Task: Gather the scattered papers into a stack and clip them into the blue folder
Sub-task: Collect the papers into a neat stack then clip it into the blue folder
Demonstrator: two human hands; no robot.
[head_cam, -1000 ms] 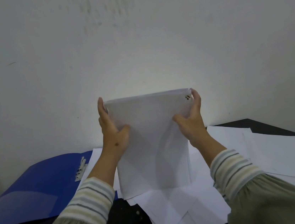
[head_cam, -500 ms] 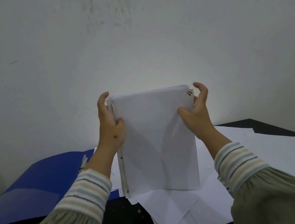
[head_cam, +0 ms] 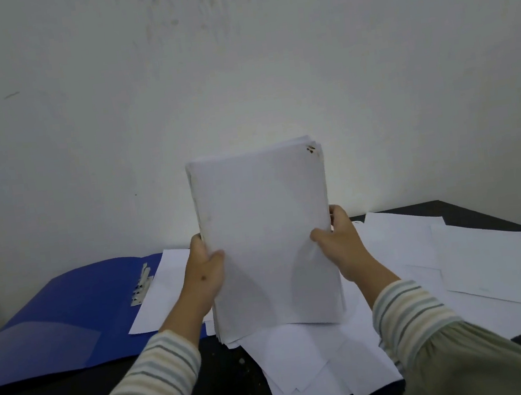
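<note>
Stack (head_cam: 264, 229) gripped upright at both edges, left hand (head_cam: 204, 274) and right hand (head_cam: 344, 246), for squaring against worktop (head_cam: 229, 385).

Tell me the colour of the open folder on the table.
Blue; the folder lies open left of the held stack, clearest in the head view.

Dim, soft light – mild blur (edges bowed).
</note>
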